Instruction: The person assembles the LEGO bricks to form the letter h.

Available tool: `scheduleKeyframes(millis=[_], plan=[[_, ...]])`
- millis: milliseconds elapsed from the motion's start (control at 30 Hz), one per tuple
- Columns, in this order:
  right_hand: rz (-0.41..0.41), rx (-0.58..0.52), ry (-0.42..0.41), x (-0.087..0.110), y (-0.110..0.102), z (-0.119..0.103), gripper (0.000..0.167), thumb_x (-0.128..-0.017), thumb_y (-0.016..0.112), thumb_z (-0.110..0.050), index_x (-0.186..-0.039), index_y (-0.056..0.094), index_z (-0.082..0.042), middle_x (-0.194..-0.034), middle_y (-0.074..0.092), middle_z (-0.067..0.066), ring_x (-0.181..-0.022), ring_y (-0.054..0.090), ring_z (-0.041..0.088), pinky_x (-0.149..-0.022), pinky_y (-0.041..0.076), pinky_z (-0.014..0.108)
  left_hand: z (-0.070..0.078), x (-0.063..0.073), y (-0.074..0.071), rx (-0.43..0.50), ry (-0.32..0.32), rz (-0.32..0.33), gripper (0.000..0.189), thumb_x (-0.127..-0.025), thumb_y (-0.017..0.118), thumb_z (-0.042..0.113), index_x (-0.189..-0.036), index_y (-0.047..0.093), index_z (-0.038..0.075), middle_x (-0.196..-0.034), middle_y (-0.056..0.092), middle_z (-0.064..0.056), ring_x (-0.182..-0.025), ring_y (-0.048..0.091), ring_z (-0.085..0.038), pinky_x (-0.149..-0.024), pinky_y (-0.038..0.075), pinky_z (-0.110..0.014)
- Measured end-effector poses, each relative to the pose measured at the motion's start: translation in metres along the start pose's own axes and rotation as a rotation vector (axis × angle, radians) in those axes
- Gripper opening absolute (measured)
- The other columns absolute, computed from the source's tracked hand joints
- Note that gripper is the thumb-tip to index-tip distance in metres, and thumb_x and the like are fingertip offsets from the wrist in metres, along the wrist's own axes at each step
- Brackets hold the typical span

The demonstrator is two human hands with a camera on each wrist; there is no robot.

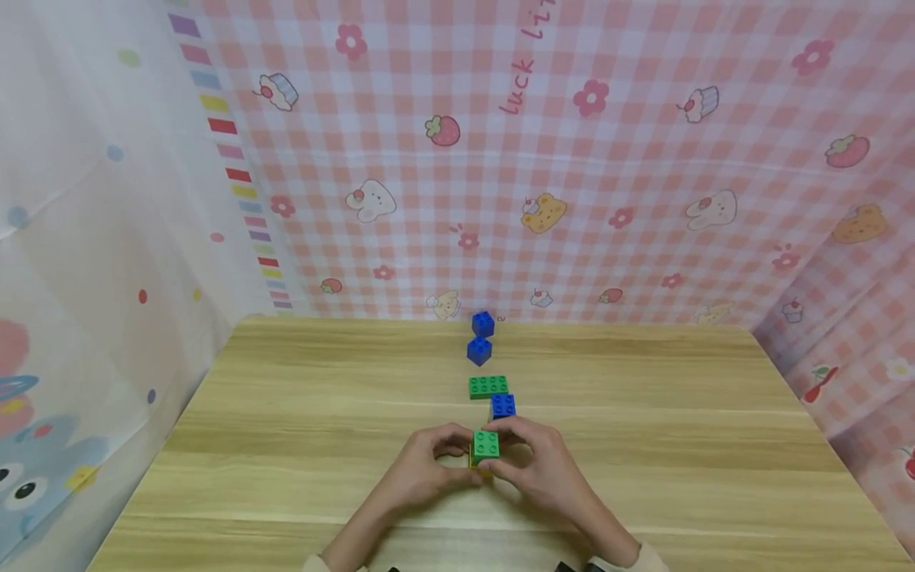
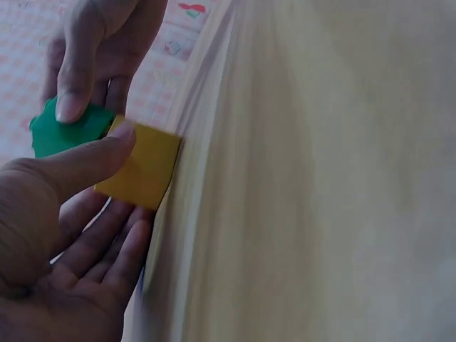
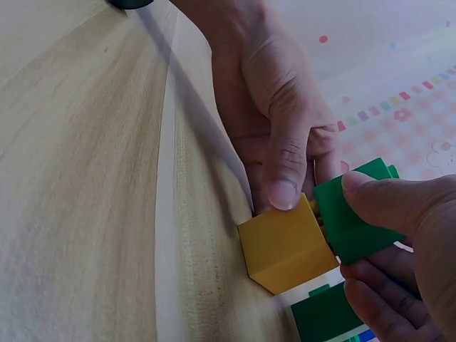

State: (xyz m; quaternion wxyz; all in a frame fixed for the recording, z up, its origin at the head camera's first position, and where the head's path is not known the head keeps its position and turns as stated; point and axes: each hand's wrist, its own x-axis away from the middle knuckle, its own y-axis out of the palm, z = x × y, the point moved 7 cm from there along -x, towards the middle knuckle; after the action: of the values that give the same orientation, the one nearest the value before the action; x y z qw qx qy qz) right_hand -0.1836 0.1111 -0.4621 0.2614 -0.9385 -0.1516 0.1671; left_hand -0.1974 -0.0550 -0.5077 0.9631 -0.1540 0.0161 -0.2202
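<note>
Wears pale sleeves (image 1: 646,558) lowest and nearest, over the front of a wood-grain table (image 1: 286,461). Pinches a yellow brick (image 3: 288,246) in the left hand (image 1: 423,469), with thumb on one face and fingers behind, drawn in to the brick's width. Pinches a square green brick (image 1: 486,445) likewise in the right hand (image 1: 543,465), directly above the yellow one, with yellow studs showing between; cannot tell whether resting on the tabletop. Has a blue brick (image 1: 503,406) just beyond the right fingertips, then an eight-stud green brick (image 1: 488,387) slightly farther and left. Has two more blue bricks (image 1: 480,350) beyond, one behind the other, turned corner-on, near the table's far edge. Faces a pink checked cloth (image 1: 457,183) hanging behind, printed with cupcakes and strawberries.
</note>
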Motion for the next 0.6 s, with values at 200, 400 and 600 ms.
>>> scheduleKeyframes(millis=[200,400,600], plan=[[-0.007,-0.019,-0.009,-0.0003,0.0002,-0.0008,0.037,-0.084,0.086,-0.023,-0.117,0.070,-0.026,-0.109,0.074,-0.013,-0.097,0.071,0.008,-0.093,0.062,0.040,-0.0033,-0.0010,-0.0035,0.053,-0.024,-0.031,0.039,-0.080,0.088,0.014,-0.115,0.073,0.016,-0.115,0.075,-0.002,-0.110,0.070,-0.017,-0.100,0.058,-0.026],[0.000,-0.010,-0.017,0.0000,0.0000,-0.0006,0.038,-0.084,0.085,-0.026,-0.119,0.071,-0.026,-0.111,0.074,-0.012,-0.099,0.072,0.009,-0.093,0.063,0.039,-0.0046,-0.0010,-0.0044,0.075,-0.034,-0.014,0.035,-0.079,0.089,0.015,-0.111,0.075,0.018,-0.112,0.075,0.001,-0.108,0.071,-0.017,-0.098,0.059,-0.026],[0.005,0.014,-0.021,-0.0004,0.0000,-0.0019,0.038,-0.084,0.085,-0.027,-0.119,0.071,-0.026,-0.111,0.073,-0.013,-0.099,0.071,0.009,-0.091,0.063,0.038,-0.0015,-0.0007,-0.0042,0.087,-0.034,-0.007,0.034,-0.079,0.089,0.012,-0.110,0.075,0.012,-0.111,0.075,-0.004,-0.109,0.071,-0.021,-0.100,0.059,-0.033]])
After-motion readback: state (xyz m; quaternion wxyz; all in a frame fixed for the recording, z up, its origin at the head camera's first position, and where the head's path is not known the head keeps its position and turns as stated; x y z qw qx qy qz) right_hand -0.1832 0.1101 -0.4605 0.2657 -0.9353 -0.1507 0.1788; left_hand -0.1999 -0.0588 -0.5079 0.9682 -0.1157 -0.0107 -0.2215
